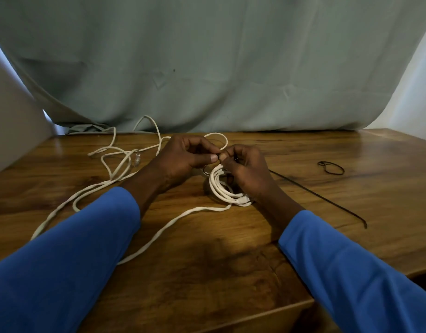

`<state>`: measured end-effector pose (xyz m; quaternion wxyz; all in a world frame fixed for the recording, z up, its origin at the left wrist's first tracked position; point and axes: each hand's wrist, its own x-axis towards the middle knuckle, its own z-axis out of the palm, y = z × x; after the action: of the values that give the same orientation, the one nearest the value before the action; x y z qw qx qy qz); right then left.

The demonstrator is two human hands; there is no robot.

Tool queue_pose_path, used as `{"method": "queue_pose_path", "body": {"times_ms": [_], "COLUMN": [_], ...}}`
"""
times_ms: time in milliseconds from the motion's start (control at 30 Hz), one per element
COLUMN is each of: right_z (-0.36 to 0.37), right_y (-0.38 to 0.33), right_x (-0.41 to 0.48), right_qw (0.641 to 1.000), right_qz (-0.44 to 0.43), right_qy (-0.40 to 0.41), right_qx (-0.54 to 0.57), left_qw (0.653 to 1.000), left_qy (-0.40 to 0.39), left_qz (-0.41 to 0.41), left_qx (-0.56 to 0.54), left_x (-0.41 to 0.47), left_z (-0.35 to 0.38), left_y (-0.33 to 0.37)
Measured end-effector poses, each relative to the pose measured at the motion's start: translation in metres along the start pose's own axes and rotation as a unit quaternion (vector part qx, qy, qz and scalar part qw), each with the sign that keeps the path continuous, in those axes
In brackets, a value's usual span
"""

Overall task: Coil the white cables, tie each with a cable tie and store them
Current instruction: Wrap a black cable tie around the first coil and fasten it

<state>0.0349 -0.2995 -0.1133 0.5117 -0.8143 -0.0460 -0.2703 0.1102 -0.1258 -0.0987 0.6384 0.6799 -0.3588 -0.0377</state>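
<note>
We find the left hand and right hand pinching, fingertips together, on the black cable tie atop the coil on the table. We judge this tie not yet fastened. To the left, a loose cable lies uncoiled. A looped tie lies well right. Storing remains.

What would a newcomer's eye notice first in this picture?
At mid-table the left hand and the right hand pinch a black cable tie above a coiled white cable. A loose white cable sprawls over the wooden table to their left. A second, looped tie lies apart on the right.
</note>
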Motion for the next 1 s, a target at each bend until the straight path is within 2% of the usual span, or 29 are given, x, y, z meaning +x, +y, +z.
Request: {"method": "queue_pose_path", "body": {"times_ms": [100,433,767,867,1000], "right_z": [0.0001,-0.0005,-0.0010,-0.0017,-0.0033], "right_y": [-0.0004,-0.0041,-0.0035,-0.0033,-0.0019], "right_x": [-0.0006,-0.0026,-0.0018,-0.0014,0.0004], "right_qw": [1.000,1.000,0.999,0.999,0.999], "right_qz": [-0.005,0.011,0.014,0.016,0.020], "right_qy": [0.007,0.000,0.006,0.004,-0.003], "right_qx": [-0.005,0.018,0.041,0.042,0.043], "left_qw": [1.000,0.999,0.998,0.999,0.986], "left_qy": [0.001,-0.001,0.016,0.021,0.027], "left_qz": [-0.002,-0.035,-0.057,-0.019,0.076], "left_qx": [0.014,-0.034,0.006,0.018,0.147], "left_x": [0.0013,0.0014,0.0032,0.0031,0.0047], "left_z": [-0.0005,-0.0008,0.0024,-0.0001,0.0005], "left_y": [-0.0036,-0.0035,-0.0031,-0.0058,-0.0053]}}
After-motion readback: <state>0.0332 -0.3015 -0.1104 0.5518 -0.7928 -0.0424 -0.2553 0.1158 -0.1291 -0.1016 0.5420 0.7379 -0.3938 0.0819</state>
